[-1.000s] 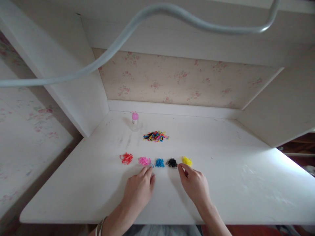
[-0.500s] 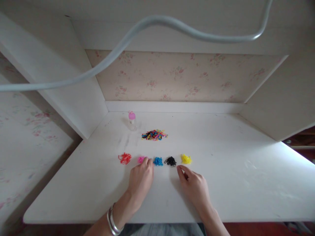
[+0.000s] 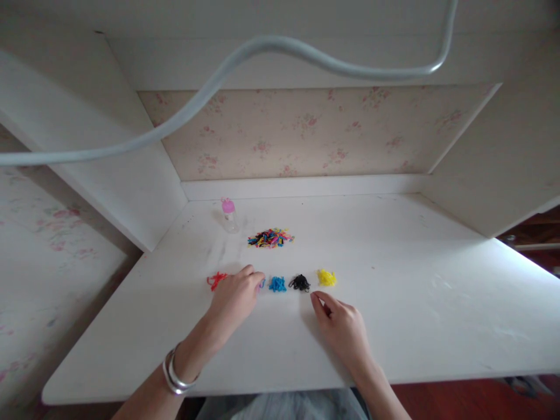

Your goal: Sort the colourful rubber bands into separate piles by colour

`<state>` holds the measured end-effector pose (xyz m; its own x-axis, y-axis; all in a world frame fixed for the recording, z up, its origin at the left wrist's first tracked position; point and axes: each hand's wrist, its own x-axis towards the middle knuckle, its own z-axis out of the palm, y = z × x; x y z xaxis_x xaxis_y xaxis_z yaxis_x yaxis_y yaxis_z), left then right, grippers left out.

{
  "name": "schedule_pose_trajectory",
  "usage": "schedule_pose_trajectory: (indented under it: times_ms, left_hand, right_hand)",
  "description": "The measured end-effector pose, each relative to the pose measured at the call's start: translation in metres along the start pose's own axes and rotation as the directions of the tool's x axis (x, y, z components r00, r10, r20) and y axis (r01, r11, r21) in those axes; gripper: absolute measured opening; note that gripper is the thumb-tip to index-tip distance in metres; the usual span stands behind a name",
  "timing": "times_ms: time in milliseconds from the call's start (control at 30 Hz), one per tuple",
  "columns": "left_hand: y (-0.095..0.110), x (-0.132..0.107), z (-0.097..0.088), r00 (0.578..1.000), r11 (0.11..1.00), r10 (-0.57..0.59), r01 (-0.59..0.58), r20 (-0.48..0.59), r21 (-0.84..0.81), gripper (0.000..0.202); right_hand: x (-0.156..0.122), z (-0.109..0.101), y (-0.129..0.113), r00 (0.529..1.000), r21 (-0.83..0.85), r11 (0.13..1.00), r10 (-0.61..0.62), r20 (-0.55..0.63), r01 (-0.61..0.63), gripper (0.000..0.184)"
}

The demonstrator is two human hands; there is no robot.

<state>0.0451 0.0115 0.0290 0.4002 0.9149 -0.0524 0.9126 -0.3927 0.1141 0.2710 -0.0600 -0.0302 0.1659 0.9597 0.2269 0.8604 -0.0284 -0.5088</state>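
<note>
Small rubber bands lie sorted in a row on the white desk (image 3: 394,303): a red pile (image 3: 214,280), a blue pile (image 3: 277,284), a black pile (image 3: 300,283) and a yellow pile (image 3: 326,277). My left hand (image 3: 234,296) covers the spot of the pink pile, fingers curled down on it, with a blue loop showing at the fingertips. My right hand (image 3: 339,324) rests on the desk just below the black pile, fingers loosely curled, index tip pointing toward it. A mixed heap of bands (image 3: 270,238) lies farther back.
A small clear bottle with a pink cap (image 3: 228,214) stands at the back left, near the white side panel (image 3: 144,192). A grey hose (image 3: 271,46) sweeps across the top of the view. Floral wallpaper backs the alcove.
My left hand slid forward and left, from below the pink pile to on top of it, hiding it. My right hand stayed roughly in place.
</note>
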Motion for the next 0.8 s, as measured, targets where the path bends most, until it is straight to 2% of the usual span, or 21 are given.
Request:
schedule_pose_trajectory:
  times_ms: [133,300,567,800]
  left_hand:
    - [-0.005,0.019,-0.004,0.995,0.999,0.041,-0.042,0.086,0.02,0.027]
    - [-0.007,0.037,-0.002,0.988,0.998,0.069,-0.07,0.135,0.004,0.022]
    - [-0.006,0.043,0.001,0.984,0.998,0.05,-0.043,0.173,-0.043,0.021]
    - [-0.01,0.046,-0.003,0.978,0.987,0.026,0.007,0.207,-0.159,0.022]
  right_hand:
    - [-0.001,-0.001,0.0,1.0,0.014,1.0,0.008,0.007,-0.009,0.037]
    - [-0.002,-0.002,-0.001,0.999,0.036,0.999,0.026,0.025,-0.027,0.036]
    - [-0.001,-0.003,-0.001,0.999,0.074,0.996,0.038,0.027,-0.04,0.039]
    - [-0.001,-0.003,-0.002,0.998,0.07,0.997,0.041,0.036,-0.044,0.039]
